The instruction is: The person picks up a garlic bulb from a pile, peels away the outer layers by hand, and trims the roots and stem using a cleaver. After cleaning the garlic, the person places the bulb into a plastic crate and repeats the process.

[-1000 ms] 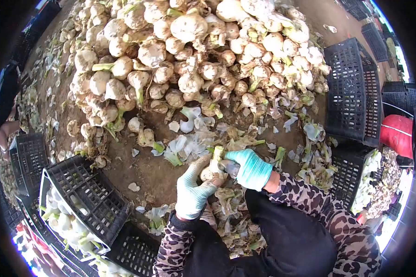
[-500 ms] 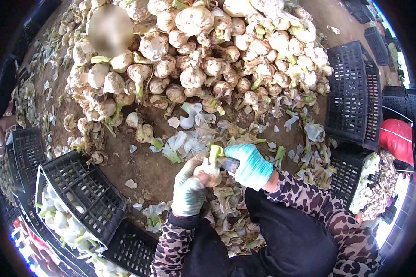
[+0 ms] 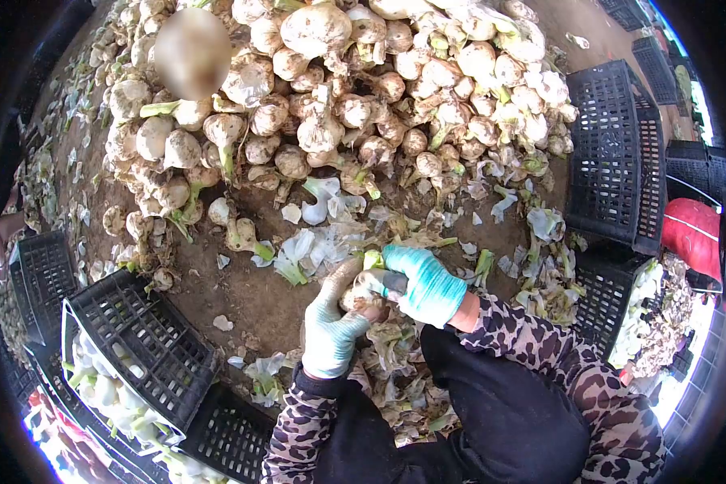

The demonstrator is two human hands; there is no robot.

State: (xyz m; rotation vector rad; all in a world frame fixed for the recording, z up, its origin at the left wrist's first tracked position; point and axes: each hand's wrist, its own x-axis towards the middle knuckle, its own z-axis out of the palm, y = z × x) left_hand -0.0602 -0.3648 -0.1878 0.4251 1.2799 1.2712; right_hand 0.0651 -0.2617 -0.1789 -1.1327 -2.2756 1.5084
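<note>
My left hand (image 3: 328, 329), in a pale green and white glove, is closed around a dirt-streaked onion (image 3: 353, 300) with a short green stem. Opposite it, my right hand (image 3: 429, 288), in a turquoise glove, grips a short knife (image 3: 394, 281). The knife's blade lies against the upper part of the onion, near the stem; its exact edge is hard to make out. Both hands are close together above my lap. Peeled white and green skins (image 3: 298, 256) lie on the soil just beyond them.
A large heap of unpeeled onions (image 3: 319, 133) rises in front. At left, a tilted black crate (image 3: 141, 343) stands by peeled white onions (image 3: 109, 391). Black crates (image 3: 609, 153) and a red sack (image 3: 692, 238) are at right. More skins (image 3: 403, 367) lie between my legs.
The knife has shifted left across the onion, closer to my left fingers. The green stem shows shorter now. The view has turned slightly, so the heap appears further left.
</note>
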